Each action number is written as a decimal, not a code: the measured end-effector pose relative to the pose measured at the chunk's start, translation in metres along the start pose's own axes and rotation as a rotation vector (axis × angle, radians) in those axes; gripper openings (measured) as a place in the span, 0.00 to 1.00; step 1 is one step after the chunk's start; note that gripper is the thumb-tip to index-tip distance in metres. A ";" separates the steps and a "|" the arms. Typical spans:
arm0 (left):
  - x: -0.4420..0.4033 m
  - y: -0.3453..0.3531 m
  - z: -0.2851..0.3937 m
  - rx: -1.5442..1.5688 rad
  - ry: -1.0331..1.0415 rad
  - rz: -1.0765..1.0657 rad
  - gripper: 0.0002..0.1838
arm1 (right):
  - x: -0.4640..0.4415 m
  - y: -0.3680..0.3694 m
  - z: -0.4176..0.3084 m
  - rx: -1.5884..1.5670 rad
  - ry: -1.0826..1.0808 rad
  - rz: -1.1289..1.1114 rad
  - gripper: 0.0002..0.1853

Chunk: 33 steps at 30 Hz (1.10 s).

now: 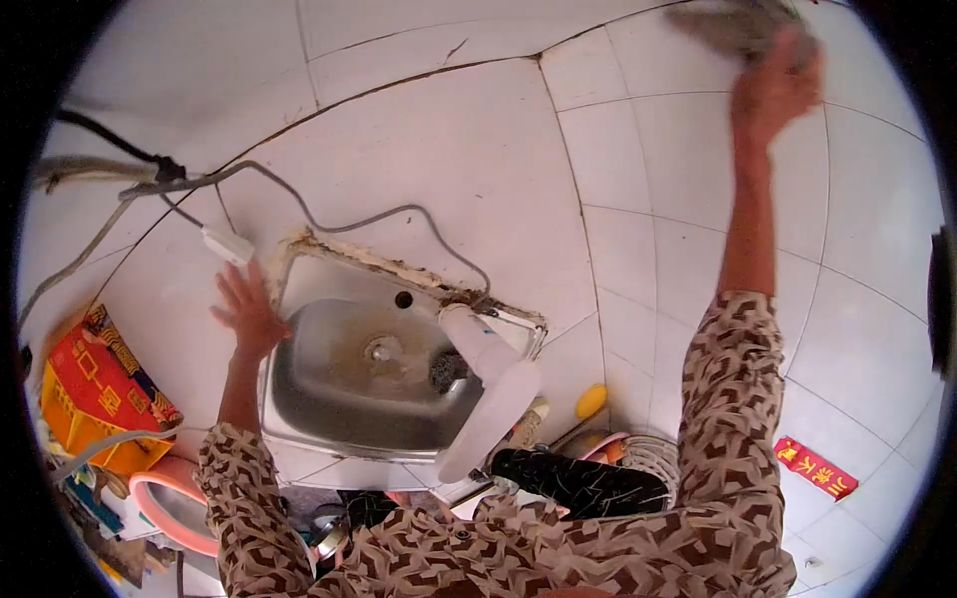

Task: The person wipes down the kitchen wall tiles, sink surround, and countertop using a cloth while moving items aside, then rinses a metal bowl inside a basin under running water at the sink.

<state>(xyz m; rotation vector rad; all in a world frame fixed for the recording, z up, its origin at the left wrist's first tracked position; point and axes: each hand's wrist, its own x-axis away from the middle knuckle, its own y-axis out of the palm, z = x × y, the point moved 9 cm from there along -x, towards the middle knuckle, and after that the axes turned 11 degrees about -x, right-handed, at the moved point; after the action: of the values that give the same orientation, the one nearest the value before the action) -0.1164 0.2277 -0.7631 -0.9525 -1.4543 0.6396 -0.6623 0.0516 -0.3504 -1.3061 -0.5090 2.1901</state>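
High on the white tiled wall at the right, my right hand [778, 95] is closed around a grey-brown cloth [733, 30], which is smeared by motion. My left hand [249, 311] lies on the pale counter with its fingers spread, beside the left rim of a steel sink [374, 437]. Just past its fingertips is a small white block [228, 245] on a cord. In the sink bowl are brownish stains and a dark scrubber-like clump [447, 371]. A thick white pipe-like piece [488, 379] crosses the sink's right side.
A grey cable [369, 221] winds across the counter to the sink's back edge, which is rough and stained. At the left stand a red and yellow box [105, 374] and a pink-rimmed basin [145, 498]. A red label [815, 468] is on the right wall; a yellow object [591, 401] is below the sink's right.
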 end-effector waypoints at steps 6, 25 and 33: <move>-0.002 0.005 -0.001 0.030 -0.006 0.013 0.80 | -0.030 0.052 0.024 0.231 0.018 -0.063 0.24; -0.001 -0.008 0.000 -0.013 -0.008 -0.027 0.75 | 0.074 0.117 -0.018 -0.007 0.022 -0.477 0.27; -0.002 0.002 -0.001 0.022 -0.003 0.027 0.76 | 0.024 0.089 0.005 -0.315 0.240 -0.346 0.25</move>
<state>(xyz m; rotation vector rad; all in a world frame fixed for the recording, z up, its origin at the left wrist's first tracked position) -0.1148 0.2268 -0.7651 -0.9558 -1.4360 0.6758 -0.6986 -0.0038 -0.4144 -1.4887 -0.9342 1.6916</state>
